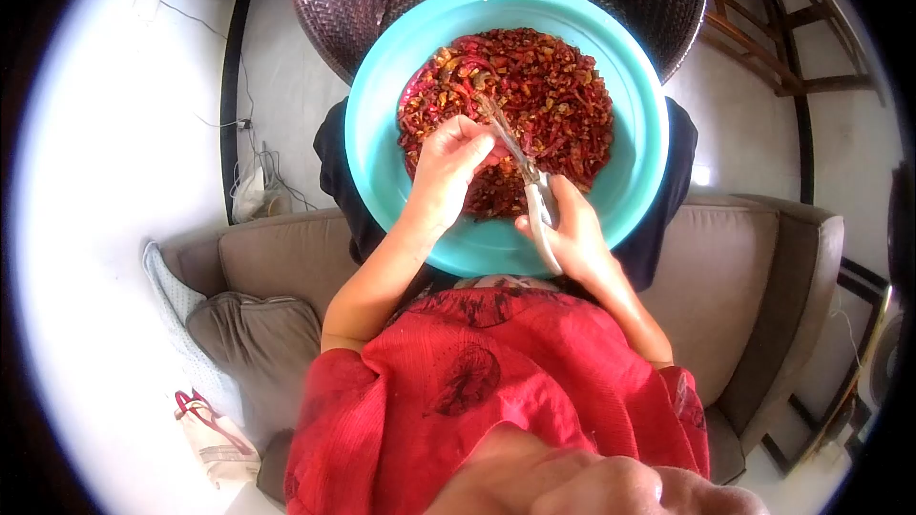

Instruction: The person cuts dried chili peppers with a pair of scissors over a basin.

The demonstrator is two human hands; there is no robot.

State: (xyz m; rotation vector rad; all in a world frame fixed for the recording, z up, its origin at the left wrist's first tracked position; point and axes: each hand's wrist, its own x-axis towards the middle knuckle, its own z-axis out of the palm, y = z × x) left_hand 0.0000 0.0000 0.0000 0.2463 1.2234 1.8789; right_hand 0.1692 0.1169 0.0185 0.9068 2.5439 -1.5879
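A wide turquoise basin (641,148) rests on my lap, its bottom covered with cut red chilies (544,86), both small pieces and longer strips, with pale seeds among them. In my right hand (575,234) is a pair of scissors (536,205) with white handles. Its metal blades point up and to the left over the chilies. My left hand (452,160) is closed in a pinch beside the blades, thumb against fingers. Whatever lies between those fingertips is too small and covered to make out.
A dark woven wicker chair (329,0) stands just beyond the basin. Beneath me is a beige sofa (711,305) with a brown cushion (258,348) at left. A wooden stool (797,86) is at upper right; cables (272,172) lie on the left floor.
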